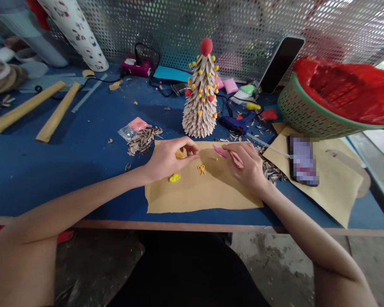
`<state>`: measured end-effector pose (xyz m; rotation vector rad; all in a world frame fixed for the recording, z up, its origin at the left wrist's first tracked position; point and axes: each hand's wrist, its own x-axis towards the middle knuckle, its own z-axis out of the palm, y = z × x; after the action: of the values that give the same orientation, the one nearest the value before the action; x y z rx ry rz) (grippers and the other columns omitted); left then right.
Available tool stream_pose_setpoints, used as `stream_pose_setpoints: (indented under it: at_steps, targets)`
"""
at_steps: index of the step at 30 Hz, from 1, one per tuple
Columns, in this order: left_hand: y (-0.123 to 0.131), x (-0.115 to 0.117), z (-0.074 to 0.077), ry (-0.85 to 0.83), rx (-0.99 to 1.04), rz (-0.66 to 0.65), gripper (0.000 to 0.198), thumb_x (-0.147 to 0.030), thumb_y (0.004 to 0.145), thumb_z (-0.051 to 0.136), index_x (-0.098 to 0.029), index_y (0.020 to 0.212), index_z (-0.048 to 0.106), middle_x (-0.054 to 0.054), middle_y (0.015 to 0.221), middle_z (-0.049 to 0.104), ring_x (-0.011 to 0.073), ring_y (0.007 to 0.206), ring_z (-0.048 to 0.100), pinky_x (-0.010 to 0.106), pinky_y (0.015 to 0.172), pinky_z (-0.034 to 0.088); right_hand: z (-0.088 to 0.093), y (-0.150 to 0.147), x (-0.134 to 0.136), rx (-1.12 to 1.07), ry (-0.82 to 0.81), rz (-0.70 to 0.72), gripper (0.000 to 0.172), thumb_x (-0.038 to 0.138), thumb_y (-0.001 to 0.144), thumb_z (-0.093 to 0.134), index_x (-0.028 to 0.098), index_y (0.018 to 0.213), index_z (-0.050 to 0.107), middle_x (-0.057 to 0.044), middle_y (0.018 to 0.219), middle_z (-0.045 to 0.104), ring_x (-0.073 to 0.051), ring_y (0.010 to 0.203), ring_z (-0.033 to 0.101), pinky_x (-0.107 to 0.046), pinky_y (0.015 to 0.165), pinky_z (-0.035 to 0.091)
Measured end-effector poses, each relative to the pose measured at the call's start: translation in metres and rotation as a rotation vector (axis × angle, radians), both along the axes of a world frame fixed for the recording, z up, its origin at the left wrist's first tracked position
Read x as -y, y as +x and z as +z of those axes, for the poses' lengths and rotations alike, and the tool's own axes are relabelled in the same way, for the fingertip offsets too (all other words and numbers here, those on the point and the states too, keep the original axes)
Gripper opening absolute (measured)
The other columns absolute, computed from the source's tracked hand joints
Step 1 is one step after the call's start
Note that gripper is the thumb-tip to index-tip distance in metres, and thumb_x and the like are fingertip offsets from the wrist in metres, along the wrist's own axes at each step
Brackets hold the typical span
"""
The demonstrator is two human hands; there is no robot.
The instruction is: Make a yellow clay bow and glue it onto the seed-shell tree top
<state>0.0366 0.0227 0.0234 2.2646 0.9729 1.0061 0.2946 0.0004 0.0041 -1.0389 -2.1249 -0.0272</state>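
Observation:
My left hand rests on a sheet of brown paper and pinches a small orange piece of clay between thumb and fingers. My right hand is closed around a pink modelling tool whose tip points left. Between the hands lies a tiny orange clay bow, and a yellow clay lump sits just below my left hand. Behind the paper stands a cone tree made of seeds, dotted with yellow and red balls and topped by a red ball.
A pile of sunflower seeds and a small bag lie left of the tree. A blue glue gun, a phone, a propped tablet and a green basket with red lining are to the right. Wooden strips lie far left.

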Motion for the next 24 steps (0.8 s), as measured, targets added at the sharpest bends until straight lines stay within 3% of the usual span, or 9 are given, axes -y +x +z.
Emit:
stream_pose_setpoints:
  at_steps: [12, 19, 24]
  targets:
    - [0.0018, -0.0004, 0.0036, -0.108, 0.087, 0.013, 0.009, -0.025, 0.093, 0.062, -0.017, 0.092, 0.066, 0.001, 0.081, 0.073, 0.0120, 0.073, 0.068, 0.022, 0.070, 0.052, 0.0032, -0.0032, 0.0038, -0.016, -0.019, -0.018, 0.019, 0.012, 0.094, 0.057, 0.025, 0.105, 0.064, -0.005, 0.092, 0.076, -0.022, 0.087, 0.072, -0.038, 0.077, 0.051]
    - [0.0027, 0.0014, 0.0026, -0.127, 0.080, 0.064, 0.012, -0.027, 0.094, 0.057, -0.017, 0.092, 0.064, -0.001, 0.071, 0.064, 0.0113, 0.065, 0.059, 0.023, 0.062, 0.046, 0.0048, -0.0062, 0.0053, -0.034, -0.013, 0.033, 0.023, 0.008, 0.092, 0.057, 0.024, 0.107, 0.065, -0.006, 0.094, 0.076, -0.022, 0.090, 0.072, -0.037, 0.078, 0.054]
    - [0.0042, 0.0017, 0.0002, -0.218, 0.143, 0.026, 0.014, -0.030, 0.093, 0.061, -0.017, 0.096, 0.067, 0.001, 0.078, 0.070, 0.0121, 0.072, 0.066, 0.021, 0.066, 0.051, 0.0020, -0.0078, 0.0059, -0.025, -0.014, 0.048, 0.027, 0.007, 0.091, 0.055, 0.024, 0.111, 0.065, -0.006, 0.097, 0.076, -0.022, 0.090, 0.072, -0.038, 0.079, 0.055]
